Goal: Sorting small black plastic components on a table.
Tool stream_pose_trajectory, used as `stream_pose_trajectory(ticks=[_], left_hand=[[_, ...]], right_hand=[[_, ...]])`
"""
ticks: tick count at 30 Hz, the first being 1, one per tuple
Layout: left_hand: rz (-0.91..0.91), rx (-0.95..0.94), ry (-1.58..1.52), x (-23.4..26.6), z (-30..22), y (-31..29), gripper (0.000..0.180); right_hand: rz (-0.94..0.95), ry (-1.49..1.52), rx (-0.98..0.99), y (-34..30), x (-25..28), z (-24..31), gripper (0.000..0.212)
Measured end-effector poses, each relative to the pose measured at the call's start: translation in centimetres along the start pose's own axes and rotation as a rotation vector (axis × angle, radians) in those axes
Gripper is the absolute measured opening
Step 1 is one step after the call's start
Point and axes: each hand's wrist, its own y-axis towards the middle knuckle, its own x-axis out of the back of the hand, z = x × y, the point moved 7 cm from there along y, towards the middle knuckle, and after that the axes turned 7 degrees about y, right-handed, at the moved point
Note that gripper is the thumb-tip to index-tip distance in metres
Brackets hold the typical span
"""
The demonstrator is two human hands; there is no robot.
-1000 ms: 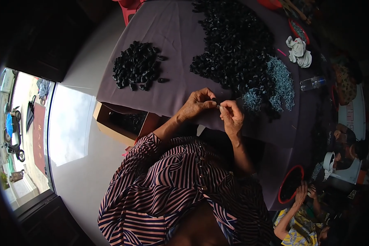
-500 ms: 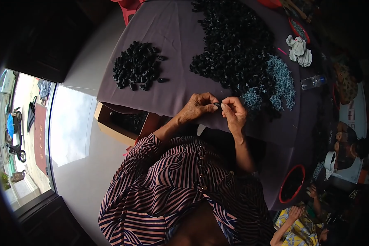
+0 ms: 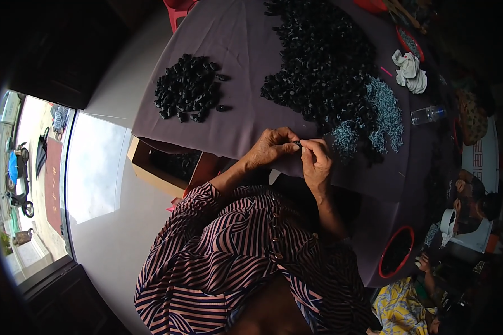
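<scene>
Just off the near edge of the cloth-covered table, my left hand (image 3: 272,147) pinches a small black ribbed piece (image 3: 297,143) between thumb and forefinger. My right hand (image 3: 317,163) meets it there, its thumb and forefinger closed at the piece's right end. Whatever those right fingertips hold is too small and covered to make out. Beyond my hands spreads a large heap of similar black pieces (image 3: 318,61). Against its right side lie thin blue-grey bits (image 3: 384,114), like small pins or screws. To the left sits a smaller pile of black pieces (image 3: 187,88).
An open cardboard box (image 3: 156,176) with dark pieces inside stands below the table's left edge. On the right are a crumpled white cloth (image 3: 411,72), a clear plastic bottle (image 3: 428,114) and a red-rimmed basin (image 3: 397,251). Other people (image 3: 402,301) sit along the right side.
My right hand has shifted slightly left, its fingers curling closer around the end of the black piece. The left hand has hardly moved. At lower right, a person's arm has moved.
</scene>
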Motion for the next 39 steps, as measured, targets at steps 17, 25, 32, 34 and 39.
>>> stream_pose_trajectory(ticks=[17, 25, 32, 34, 39], left_hand=[[-0.017, 0.03, -0.016, -0.4, 0.8, -0.1, 0.008], [0.032, 0.041, -0.018, -1.0, 0.8, -0.1, 0.007], [0.021, 0.03, -0.022, -1.3, 0.5, 0.1, 0.007], [0.023, 0.034, -0.01, -1.0, 0.6, 0.1, 0.007], [0.022, 0.022, -0.015, -0.8, 1.0, 0.4, 0.007]], right_hand=[[-0.003, -0.367, -0.059, 3.0, 0.0, -2.9, 0.01], [0.083, -0.415, -0.084, 3.7, 0.1, -3.7, 0.011], [0.039, -0.368, -0.055, 4.4, 0.4, -3.5, 0.006], [0.077, -0.48, 0.003, 5.0, -0.7, -3.5, 0.008], [0.141, -0.718, -0.051, 6.2, -2.0, -3.8, 0.013]])
